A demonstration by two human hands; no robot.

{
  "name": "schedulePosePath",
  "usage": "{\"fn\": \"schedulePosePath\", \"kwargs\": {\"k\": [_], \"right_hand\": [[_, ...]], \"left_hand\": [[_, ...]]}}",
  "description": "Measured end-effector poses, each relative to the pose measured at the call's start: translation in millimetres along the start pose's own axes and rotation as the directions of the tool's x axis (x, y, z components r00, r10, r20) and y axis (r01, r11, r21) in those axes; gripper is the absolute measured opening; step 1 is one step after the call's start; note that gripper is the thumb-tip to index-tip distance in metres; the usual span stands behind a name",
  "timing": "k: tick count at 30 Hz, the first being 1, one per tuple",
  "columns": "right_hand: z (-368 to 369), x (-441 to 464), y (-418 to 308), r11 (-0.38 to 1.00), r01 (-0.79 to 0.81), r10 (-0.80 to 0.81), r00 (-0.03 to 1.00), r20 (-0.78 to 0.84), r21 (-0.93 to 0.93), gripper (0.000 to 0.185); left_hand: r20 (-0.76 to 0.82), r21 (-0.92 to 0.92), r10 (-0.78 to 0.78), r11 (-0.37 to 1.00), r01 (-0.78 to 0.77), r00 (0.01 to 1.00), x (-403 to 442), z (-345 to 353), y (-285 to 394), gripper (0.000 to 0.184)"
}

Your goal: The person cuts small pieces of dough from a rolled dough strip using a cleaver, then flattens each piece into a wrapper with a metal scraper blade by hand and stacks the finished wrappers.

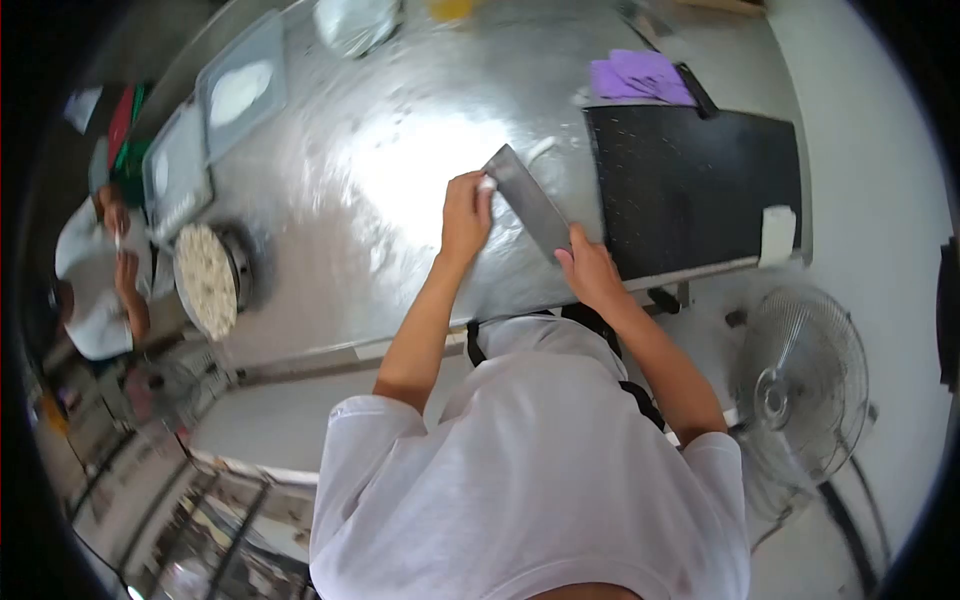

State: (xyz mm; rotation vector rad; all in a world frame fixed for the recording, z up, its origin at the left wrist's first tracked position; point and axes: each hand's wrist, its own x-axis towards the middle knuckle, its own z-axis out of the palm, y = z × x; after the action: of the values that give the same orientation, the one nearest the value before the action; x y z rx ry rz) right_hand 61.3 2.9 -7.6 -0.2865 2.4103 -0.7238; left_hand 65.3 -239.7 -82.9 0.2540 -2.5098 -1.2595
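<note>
My right hand [592, 268] is closed round the near end of a cleaver [530, 203], whose broad metal blade slants away to the upper left over the steel table. Beside the blade's far end, my left hand [465, 215] pinches a small white piece of dough [487, 184] between thumb and fingers. The dough appears to touch the blade or lie just next to it. A short strip of white dough [541, 150] rests on the table right of the blade tip. The cleaver's handle is mostly hidden in my right hand.
A black board [690, 190] lies right, with a purple cloth [640, 78] at its far edge. Plastic tubs [275, 60] and a round tray of white pieces [208, 280] stand left, near a co-worker [100, 250]. A fan [800, 385] stands at lower right.
</note>
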Motion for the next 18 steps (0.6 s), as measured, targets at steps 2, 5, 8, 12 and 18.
{"fn": "schedulePosePath", "kwargs": {"k": [2,5,8,12,18], "right_hand": [[-14.3,-8.2,11.2,0.991,-0.023,0.028,0.999,-0.034,0.129,0.038],[-28.8,-63.0,49.8,0.965,-0.084,0.118,0.985,-0.123,0.249,0.039],[-41.1,-108.1,108.0,0.883,-0.02,0.276,0.83,-0.485,0.469,0.038],[-54.6,-165.9,159.4,0.673,-0.106,0.586,0.681,-0.44,0.732,0.031],[-36.3,-211.2,209.5,0.523,0.064,0.715,0.51,-0.478,0.85,0.027]], "left_hand": [[-0.087,-0.2,-0.226,0.958,0.205,0.97,7.0,4.6,5.6,0.009],[-0.009,-0.468,-0.26,0.854,0.226,0.966,23.2,10.0,46.9,0.007],[0.299,-0.384,0.038,0.92,0.084,0.953,32.4,65.3,109.3,0.014],[0.82,-0.372,0.336,0.928,-0.013,0.463,42.0,166.6,204.4,0.018],[0.971,0.086,0.071,0.787,-0.611,0.228,61.2,262.2,256.4,0.055]]}}
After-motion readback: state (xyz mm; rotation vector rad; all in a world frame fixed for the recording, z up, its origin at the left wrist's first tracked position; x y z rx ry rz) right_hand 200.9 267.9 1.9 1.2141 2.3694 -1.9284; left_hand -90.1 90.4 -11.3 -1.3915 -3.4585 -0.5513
